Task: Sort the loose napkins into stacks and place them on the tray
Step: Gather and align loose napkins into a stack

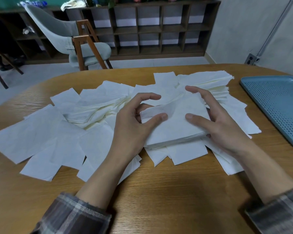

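1. The wooden table (159, 200) spreads before you, with plaid sleeves at its near edge.
2. Loose napkins (41, 137) lie scattered and overlapping across its middle (some fanned in a heap at the far side).
3. The blue perforated tray (277, 102) sits at your right, apart from the paper.
4. The stack (176, 125) you hold sits between both hands, just above the loose napkins at centre.
5. Your right hand (223, 125) grips its right side, thumb on top, fingers curled round the edge.
6. Your left hand (134, 125) holds the left edge in a narrow grip, thumb on top, forefinger arched above.
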A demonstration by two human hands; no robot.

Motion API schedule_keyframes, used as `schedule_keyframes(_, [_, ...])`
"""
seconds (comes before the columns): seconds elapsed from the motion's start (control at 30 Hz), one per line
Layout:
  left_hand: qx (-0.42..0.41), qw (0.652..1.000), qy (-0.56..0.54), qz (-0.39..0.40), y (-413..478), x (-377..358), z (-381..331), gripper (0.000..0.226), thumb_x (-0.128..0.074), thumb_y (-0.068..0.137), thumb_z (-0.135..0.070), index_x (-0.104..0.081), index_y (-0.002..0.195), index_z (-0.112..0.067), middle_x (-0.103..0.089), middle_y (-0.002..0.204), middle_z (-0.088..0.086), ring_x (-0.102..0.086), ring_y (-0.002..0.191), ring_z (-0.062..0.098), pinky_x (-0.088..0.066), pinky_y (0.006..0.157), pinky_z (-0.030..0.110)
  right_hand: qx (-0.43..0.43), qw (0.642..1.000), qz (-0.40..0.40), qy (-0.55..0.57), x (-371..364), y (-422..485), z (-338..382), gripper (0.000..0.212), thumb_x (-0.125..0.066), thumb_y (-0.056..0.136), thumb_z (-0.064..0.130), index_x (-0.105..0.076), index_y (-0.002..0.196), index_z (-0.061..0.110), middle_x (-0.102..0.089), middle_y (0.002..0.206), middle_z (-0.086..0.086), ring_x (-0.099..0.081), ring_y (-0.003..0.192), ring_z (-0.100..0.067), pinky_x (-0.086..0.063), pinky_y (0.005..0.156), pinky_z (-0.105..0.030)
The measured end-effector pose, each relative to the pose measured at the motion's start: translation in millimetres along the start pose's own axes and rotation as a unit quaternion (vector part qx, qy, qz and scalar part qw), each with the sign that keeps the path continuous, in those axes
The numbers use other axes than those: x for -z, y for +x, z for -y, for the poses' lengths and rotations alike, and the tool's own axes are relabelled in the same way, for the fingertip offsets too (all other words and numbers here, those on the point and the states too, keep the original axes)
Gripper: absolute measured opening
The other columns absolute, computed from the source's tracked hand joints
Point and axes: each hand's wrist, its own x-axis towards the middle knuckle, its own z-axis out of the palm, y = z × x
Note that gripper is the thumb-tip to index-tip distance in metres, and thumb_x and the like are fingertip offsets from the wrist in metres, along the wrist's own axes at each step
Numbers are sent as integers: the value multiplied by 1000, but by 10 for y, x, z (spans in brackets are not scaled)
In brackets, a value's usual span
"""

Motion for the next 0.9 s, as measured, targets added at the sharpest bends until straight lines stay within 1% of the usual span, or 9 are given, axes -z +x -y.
schedule_keyframes(0.13, [5,994,88,-63,8,-44,69,53,-85,86,-44,-60,132,-39,-65,117,-20,-61,108,0,-45,80,10,17,998,-19,50,-17,0,24,70,-70,92,12,-47,148,48,-61,146,5,-65,130,-21,-54,108,-44])
schedule_keyframes(0.23, [83,996,12,-3,0,-48,-36,55,-65,89,-68,-53,138,-47,-63,123,-24,-56,113,-17,-47,91,8,21,986,-16,166,-7,-1,51,79,-63,91,3,-42,153,47,-63,146,0,-65,130,-28,-56,104,-47])
schedule_keyframes(0.33, [119,985,-97,78,-38,-57,-137,34,-58,98,-57,-54,130,-48,-75,108,-29,-69,101,-13,-54,86,14,31,992,-31,120,-21,10,35,77,-67,91,10,-40,149,53,-63,146,0,-65,130,-29,-50,110,-56])
schedule_keyframes(0.43, [102,991,-61,56,-37,-73,-39,58,-81,90,-40,-51,139,-46,-71,120,-19,-68,105,-8,-59,81,20,22,996,-34,74,-12,19,6,75,-69,93,16,-37,147,57,-66,141,-1,-68,124,-27,-58,99,-47])
schedule_keyframes(0.53, [99,994,-41,24,-29,-61,-18,64,-84,89,-32,-49,140,-49,-65,122,-22,-63,106,-12,-58,79,16,19,994,10,107,39,3,6,77,-72,94,12,-38,147,56,-68,137,-1,-69,121,-26,-60,89,-35])
schedule_keyframes(0.63, [91,995,-39,18,-28,-51,12,64,-84,90,-31,-49,139,-51,-65,123,-22,-63,110,-8,-61,88,23,8,991,50,122,80,-26,36,67,-69,87,17,-51,142,50,-67,135,4,-68,121,-22,-60,88,-35])
schedule_keyframes(0.77, [93,994,-37,33,-29,-37,-1,67,-85,88,-33,-48,139,-56,-66,128,-19,-65,112,-1,-61,89,25,12,998,45,50,95,-14,12,30,-74,90,19,-79,116,35,-70,131,12,-64,127,-14,-55,98,-34])
schedule_keyframes(0.83, [102,992,-64,36,-31,-26,-24,67,-84,87,-33,-49,140,-55,-68,124,-19,-68,106,-4,-60,84,22,25,999,9,-29,87,-2,-8,24,-75,91,16,-81,110,28,-75,124,11,-63,127,-7,-45,105,-29])
schedule_keyframes(0.9, [118,987,-100,34,-31,-28,-47,64,-82,89,-31,-52,140,-53,-74,117,-15,-72,103,0,-62,87,27,39,996,-14,-76,90,6,-18,24,-75,91,11,-80,111,24,-77,120,12,-64,125,-4,-43,105,-21])
